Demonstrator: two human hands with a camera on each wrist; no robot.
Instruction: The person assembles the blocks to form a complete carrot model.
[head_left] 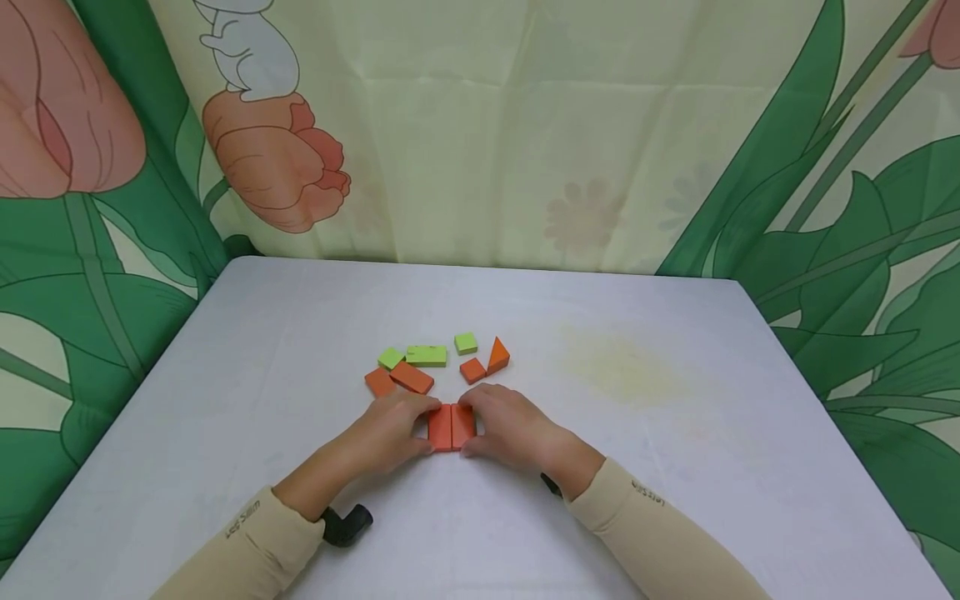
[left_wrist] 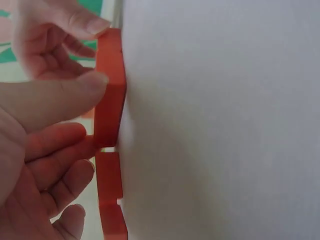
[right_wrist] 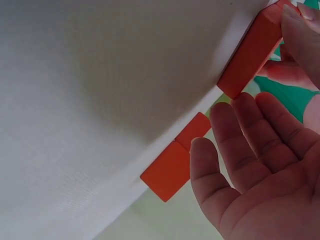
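Note:
Two orange-red rectangular blocks lie side by side with their long sides together, a left block and a right block. My left hand pinches the left block, forefinger at its far end and thumb at the near end. From the other side my right hand grips the right block the same way. In the right wrist view, the other fingers of the right hand spread loosely beside the block's end. In the left wrist view, the remaining left fingers are loosely bent.
Just beyond the hands lie orange blocks at left, and a small orange block with an orange triangular block at right. Green blocks sit behind them. A white cloth covers the table; a printed curtain hangs behind.

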